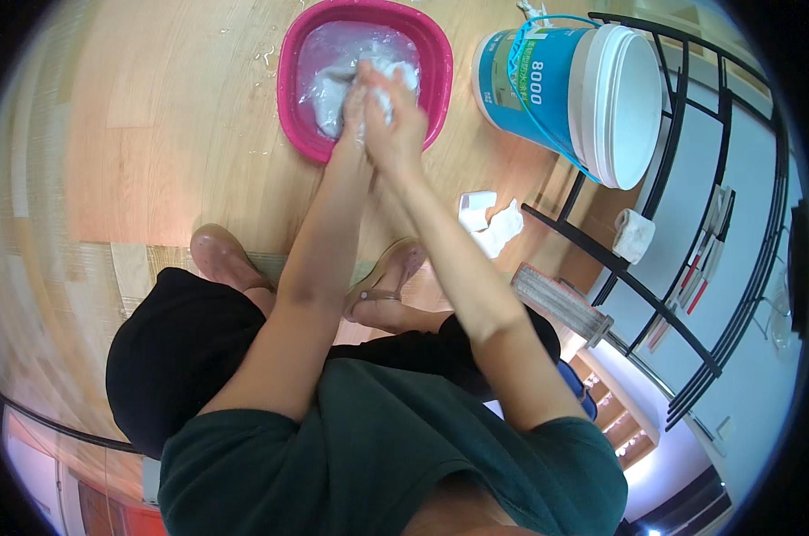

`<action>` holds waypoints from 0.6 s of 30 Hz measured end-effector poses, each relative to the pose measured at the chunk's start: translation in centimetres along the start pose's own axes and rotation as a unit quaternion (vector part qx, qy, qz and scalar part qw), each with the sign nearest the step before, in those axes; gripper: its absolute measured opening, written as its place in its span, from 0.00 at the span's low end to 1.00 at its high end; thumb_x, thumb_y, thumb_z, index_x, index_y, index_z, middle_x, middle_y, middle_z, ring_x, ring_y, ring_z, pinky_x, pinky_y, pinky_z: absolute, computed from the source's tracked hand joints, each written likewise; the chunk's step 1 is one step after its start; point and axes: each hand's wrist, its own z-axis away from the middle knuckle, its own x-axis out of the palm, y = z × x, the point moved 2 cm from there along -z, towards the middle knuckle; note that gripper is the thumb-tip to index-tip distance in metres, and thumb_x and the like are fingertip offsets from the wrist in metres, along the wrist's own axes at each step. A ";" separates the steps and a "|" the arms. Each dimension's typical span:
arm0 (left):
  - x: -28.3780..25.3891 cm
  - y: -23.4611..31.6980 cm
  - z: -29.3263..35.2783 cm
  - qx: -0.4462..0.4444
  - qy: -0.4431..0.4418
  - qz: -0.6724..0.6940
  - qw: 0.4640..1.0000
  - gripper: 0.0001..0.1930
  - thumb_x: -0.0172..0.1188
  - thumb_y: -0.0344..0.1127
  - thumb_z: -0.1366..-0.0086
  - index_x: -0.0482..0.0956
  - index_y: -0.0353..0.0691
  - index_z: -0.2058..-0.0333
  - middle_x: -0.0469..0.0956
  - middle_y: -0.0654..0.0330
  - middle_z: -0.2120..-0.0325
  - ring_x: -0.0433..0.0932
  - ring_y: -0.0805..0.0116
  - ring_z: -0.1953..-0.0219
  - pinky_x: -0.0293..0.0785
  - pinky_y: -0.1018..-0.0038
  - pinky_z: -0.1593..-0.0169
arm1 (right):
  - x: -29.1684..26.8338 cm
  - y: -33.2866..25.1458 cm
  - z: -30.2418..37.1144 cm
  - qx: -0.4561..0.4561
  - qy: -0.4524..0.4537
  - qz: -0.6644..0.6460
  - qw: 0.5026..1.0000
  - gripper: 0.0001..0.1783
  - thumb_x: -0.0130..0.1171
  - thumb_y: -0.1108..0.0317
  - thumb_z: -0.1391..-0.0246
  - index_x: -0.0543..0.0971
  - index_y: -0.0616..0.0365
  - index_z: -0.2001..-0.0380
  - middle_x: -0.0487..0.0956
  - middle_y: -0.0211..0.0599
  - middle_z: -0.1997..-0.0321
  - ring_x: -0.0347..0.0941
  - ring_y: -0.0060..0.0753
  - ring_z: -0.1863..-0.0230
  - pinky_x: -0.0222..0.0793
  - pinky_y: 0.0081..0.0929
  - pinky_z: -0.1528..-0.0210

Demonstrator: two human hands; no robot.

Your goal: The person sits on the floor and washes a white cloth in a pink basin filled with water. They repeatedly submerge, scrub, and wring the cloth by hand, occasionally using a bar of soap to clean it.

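Note:
A magenta plastic basin (288, 98) stands on the wood floor with cloudy, sudsy water in it. Wet white cloth (329, 105) lies bunched in the water. Above it my two hands are pressed together, wet and slightly blurred. My left hand (354, 109) is closed on part of the cloth, its fingers partly covered by the other hand. From the right side my right hand (397, 123) closes over the same bunch, and white fabric shows between its fingers. Exactly how the fingers lie is smeared by motion.
Right of the basin stands a blue and white bucket (529, 85) with a white lid and blue handle. Crumpled white paper (498, 230) and a flat mop head (561, 304) lie nearer. A black metal rack (619, 259) carries a white towel (634, 236). Water drops (266, 58) spot the floor.

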 end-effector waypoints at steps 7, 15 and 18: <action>4.7 4.8 2.0 -0.203 0.080 -0.010 0.976 0.19 0.51 0.45 0.34 0.72 0.34 0.55 0.75 0.55 0.61 0.75 0.66 0.59 0.72 0.69 0.55 | -1.4 5.0 -1.8 0.034 0.047 0.005 0.998 0.10 0.56 0.69 0.46 0.80 0.61 0.62 0.82 0.40 0.64 0.77 0.29 0.65 0.72 0.27 0.62; 7.1 5.3 3.9 -0.097 0.029 0.008 0.995 0.16 0.55 0.41 0.37 0.74 0.36 0.56 0.75 0.61 0.62 0.74 0.68 0.59 0.70 0.74 0.53 | -2.2 8.7 -7.1 0.136 0.058 0.019 0.989 0.07 0.57 0.71 0.47 0.81 0.63 0.70 0.82 0.40 0.71 0.78 0.36 0.70 0.72 0.33 0.64; 8.1 8.5 3.9 -0.085 0.018 0.017 0.996 0.15 0.54 0.43 0.35 0.75 0.37 0.58 0.76 0.62 0.62 0.73 0.72 0.57 0.68 0.74 0.50 | -4.2 12.1 -6.8 0.290 0.129 -0.138 0.938 0.10 0.54 0.70 0.44 0.79 0.67 0.68 0.80 0.45 0.67 0.77 0.40 0.65 0.72 0.34 0.59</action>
